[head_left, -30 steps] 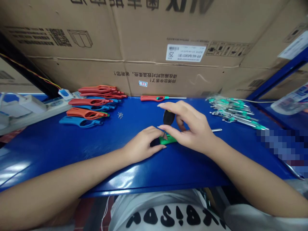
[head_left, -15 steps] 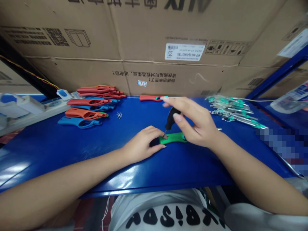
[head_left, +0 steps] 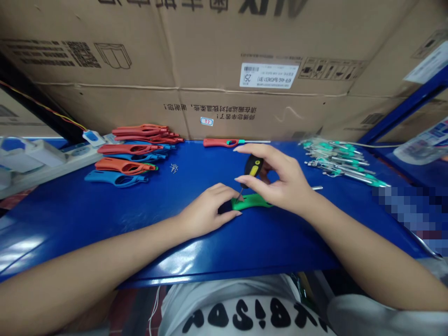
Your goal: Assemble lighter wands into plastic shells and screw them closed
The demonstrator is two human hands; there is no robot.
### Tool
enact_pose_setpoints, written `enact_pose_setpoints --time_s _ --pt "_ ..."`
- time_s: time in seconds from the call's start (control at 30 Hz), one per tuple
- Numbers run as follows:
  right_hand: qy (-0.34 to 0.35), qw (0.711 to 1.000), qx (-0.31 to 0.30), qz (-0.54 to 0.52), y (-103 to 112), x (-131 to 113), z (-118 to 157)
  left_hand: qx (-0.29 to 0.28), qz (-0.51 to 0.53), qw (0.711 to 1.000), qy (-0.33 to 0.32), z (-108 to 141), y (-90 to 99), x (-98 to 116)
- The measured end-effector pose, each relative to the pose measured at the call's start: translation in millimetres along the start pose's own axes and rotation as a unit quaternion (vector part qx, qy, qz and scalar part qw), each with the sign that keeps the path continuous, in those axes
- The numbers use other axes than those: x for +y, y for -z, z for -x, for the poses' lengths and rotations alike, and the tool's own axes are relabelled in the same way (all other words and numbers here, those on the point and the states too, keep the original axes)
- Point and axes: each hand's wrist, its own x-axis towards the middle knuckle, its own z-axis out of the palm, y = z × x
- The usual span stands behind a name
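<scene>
A green long-nosed lighter (head_left: pixel 254 200) lies on the blue table, and my left hand (head_left: pixel 206 212) is closed on its left end between thumb and fingers. My right hand (head_left: pixel 289 179) is closed around the black and yellow handle of a screwdriver (head_left: pixel 251 170), thumb and index finger on either side of it. The screwdriver leans slightly, its tip down on the lighter's left end beside my left fingertips. Whether a screw sits under the tip is too small to tell. Part of the lighter's right end is behind my right hand, with a metal tube end showing beyond.
A red lighter (head_left: pixel 219 142) with a metal nozzle lies at the back. Red, orange and blue handle shells (head_left: pixel 121 164) are stacked left, near small screws (head_left: pixel 174 168). Green-tipped metal tube parts (head_left: pixel 345 161) are piled right. A large cardboard box (head_left: pixel 210 60) stands behind the table.
My right fingers have shifted back and spread around the screwdriver handle, exposing its yellow marking and the red lighter's nozzle. My left hand and the green lighter have stayed put.
</scene>
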Motion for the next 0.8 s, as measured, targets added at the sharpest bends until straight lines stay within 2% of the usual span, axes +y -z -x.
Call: enact_pose_setpoints --time_s 0.07,0.2,0.37,0.53,0.6,0.7,0.8 --pt "0.012 0.999 0.014 0.039 0.5 0.7 0.5 0.0 -0.002 1.0 -0.003 0.1 0.2 0.0" --pt "-0.03 0.999 -0.03 -0.002 2.3 -0.1 0.0 -0.011 -0.005 1.0 0.011 -0.3 1.2 1.0" --pt "0.006 0.998 0.032 0.062 4.8 2.2 -0.3 -0.007 -0.004 1.0 0.001 -0.4 1.4 1.7" --pt "-0.048 0.997 -0.011 -0.052 8.2 3.5 -0.4 -0.012 -0.004 1.0 0.008 -0.5 2.1 2.1" --pt "-0.041 0.998 0.017 -0.035 9.7 3.3 -1.3 -0.009 -0.007 1.0 0.004 -0.5 2.5 2.3" --pt "0.006 0.998 0.061 0.031 12.2 2.0 -3.1 -0.007 -0.012 1.0 0.0 -0.5 2.7 2.6" --pt "-0.009 1.0 0.015 -0.017 14.6 -0.2 -3.8 -0.005 -0.014 1.0 0.0 -0.6 2.6 2.9"
